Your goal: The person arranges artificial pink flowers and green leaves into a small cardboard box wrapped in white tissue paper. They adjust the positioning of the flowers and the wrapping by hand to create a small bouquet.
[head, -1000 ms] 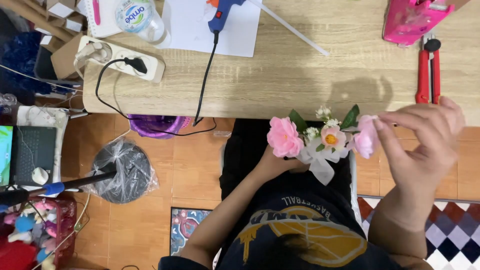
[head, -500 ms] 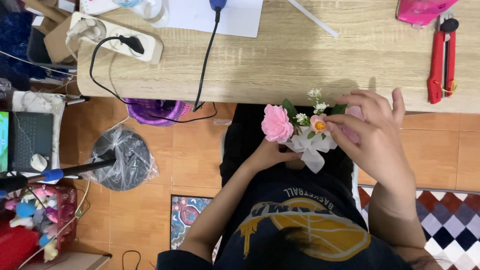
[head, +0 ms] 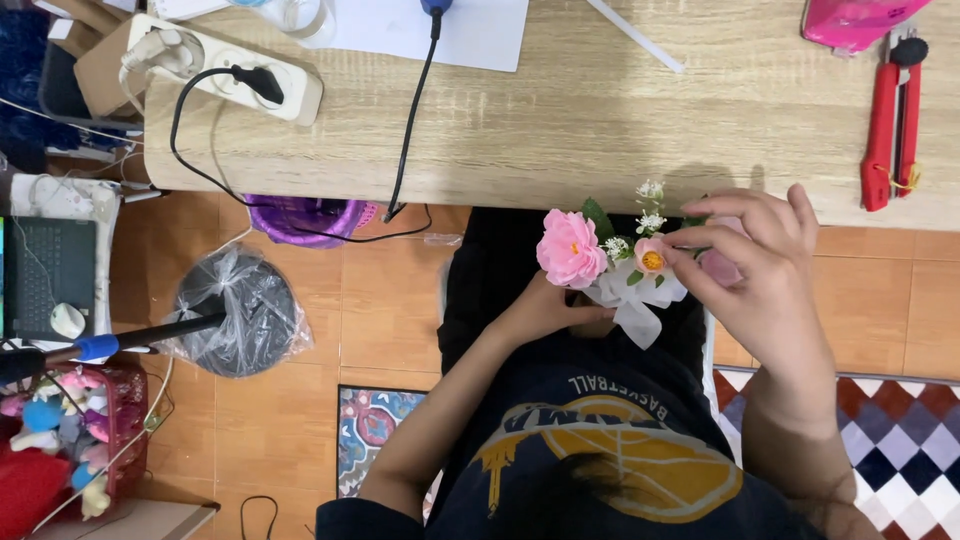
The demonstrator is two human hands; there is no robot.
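A small bunch of artificial flowers [head: 610,255], with a big pink bloom, a small peach one, tiny white sprigs, green leaves and a white ribbon bow, is held over my lap just below the table edge. My left hand [head: 545,310] grips it from underneath at the stems. My right hand [head: 760,270] covers the bunch's right side, its fingertips pinching at the small peach flower and hiding another pink bloom.
The wooden table [head: 600,120] carries a white power strip [head: 225,65] with a black plug, a black cable [head: 410,120], white paper [head: 440,30], red-handled pliers [head: 890,120] and a pink object [head: 850,20]. A plastic-wrapped round object [head: 240,310], a basket of toys [head: 60,440] and a laptop [head: 50,280] are on the floor at left.
My right hand has moved left onto the bunch, from beside it to pinching the small peach flower. The view has shifted slightly.
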